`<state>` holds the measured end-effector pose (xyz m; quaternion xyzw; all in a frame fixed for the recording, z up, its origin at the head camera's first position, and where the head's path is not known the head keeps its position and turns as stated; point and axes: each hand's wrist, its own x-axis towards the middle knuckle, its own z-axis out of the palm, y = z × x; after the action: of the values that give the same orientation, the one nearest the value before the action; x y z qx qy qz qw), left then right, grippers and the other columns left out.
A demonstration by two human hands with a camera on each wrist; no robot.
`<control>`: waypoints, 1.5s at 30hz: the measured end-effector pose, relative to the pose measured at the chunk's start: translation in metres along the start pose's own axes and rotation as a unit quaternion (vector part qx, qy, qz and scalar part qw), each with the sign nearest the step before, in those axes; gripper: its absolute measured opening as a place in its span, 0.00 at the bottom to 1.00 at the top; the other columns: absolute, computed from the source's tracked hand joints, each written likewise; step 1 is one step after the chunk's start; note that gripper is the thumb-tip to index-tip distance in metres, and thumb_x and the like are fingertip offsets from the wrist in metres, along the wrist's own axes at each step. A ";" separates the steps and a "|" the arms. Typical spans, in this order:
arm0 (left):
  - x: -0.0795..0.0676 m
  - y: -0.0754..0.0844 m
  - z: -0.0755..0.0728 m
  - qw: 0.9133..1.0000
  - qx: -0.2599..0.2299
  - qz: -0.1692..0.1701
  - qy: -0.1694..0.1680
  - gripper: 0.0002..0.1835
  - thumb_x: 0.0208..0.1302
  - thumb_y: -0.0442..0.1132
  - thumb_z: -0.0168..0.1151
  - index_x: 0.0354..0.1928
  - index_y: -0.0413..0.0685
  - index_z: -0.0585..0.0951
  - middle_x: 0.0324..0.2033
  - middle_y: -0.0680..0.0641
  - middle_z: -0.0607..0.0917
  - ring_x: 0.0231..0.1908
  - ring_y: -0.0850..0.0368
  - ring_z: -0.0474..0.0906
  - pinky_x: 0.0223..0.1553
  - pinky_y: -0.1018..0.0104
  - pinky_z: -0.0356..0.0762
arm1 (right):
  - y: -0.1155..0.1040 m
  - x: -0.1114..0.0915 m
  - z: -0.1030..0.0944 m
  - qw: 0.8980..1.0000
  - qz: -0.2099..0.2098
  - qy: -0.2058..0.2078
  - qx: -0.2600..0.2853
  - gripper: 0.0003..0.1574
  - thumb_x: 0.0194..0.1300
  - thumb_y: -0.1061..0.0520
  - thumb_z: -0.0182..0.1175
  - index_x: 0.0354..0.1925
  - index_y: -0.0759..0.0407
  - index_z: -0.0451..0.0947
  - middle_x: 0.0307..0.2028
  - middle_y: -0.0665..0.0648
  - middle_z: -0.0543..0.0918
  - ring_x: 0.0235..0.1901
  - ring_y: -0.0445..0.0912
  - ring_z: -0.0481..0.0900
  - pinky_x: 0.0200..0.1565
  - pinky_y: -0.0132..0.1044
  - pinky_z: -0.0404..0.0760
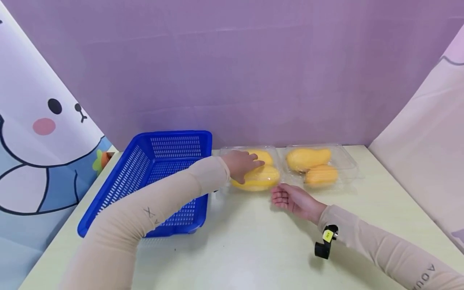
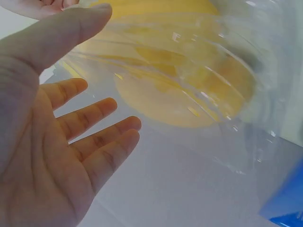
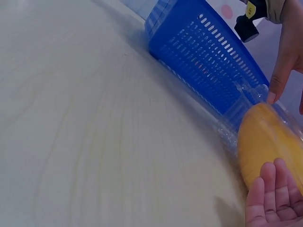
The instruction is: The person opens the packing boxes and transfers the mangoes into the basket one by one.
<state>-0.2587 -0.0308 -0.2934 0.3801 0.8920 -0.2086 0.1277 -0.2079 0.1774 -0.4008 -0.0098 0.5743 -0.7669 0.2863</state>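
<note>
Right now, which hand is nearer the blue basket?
Left. The left hand is just right of the blue basket, over packed yellow fruit; the right hand is farther right, nearer the camera.

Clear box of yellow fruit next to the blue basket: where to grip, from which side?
Likely the near edge of the clear box, coming from the person's side: that edge faces the person, while the blue basket and second box flank its ends. Thin-looking plastic suggests supporting underneath.

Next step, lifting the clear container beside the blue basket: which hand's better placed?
Left hand, probably: it's over that container, thumb and fingers spread. The right hand is only near its front right corner.
</note>
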 end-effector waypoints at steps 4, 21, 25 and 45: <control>0.005 0.003 -0.001 1.000 -0.005 -0.005 -0.007 0.44 0.57 0.49 0.67 0.72 0.63 0.55 0.66 0.49 0.65 0.60 0.51 0.68 0.62 0.58 0.66 | -0.001 0.000 0.000 1.000 -0.001 0.004 0.002 0.22 0.76 0.52 0.37 0.40 0.64 0.75 0.31 0.52 0.82 0.32 0.41 0.81 0.41 0.30 0.80; 0.013 0.008 -0.001 1.000 0.014 -0.006 -0.015 0.45 0.56 0.43 0.68 0.72 0.63 0.55 0.65 0.47 0.66 0.53 0.52 0.72 0.57 0.60 0.71 | -0.001 -0.001 -0.006 0.999 -0.015 0.007 0.030 0.22 0.76 0.55 0.38 0.37 0.61 0.78 0.29 0.51 0.82 0.30 0.38 0.80 0.38 0.27 0.80; 0.014 0.008 -0.002 1.000 0.000 -0.009 -0.018 0.45 0.55 0.40 0.69 0.72 0.63 0.55 0.66 0.47 0.65 0.51 0.52 0.73 0.59 0.60 0.70 | -0.001 -0.001 -0.006 0.999 -0.015 0.007 0.030 0.22 0.76 0.55 0.38 0.37 0.61 0.78 0.29 0.51 0.82 0.30 0.38 0.80 0.38 0.27 0.80; 0.008 0.004 -0.018 0.997 -0.072 -0.011 0.015 0.35 0.54 0.37 0.70 0.65 0.55 0.69 0.56 0.51 0.76 0.52 0.55 0.73 0.58 0.61 0.70 | 0.005 0.000 -0.010 0.999 -0.016 0.017 0.023 0.22 0.76 0.55 0.38 0.37 0.60 0.77 0.29 0.51 0.82 0.29 0.39 0.80 0.37 0.27 0.80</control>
<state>-0.2629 -0.0153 -0.2820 0.3630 0.9108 -0.1397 0.1385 -0.2091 0.1847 -0.4089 0.0007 0.5614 -0.7841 0.2647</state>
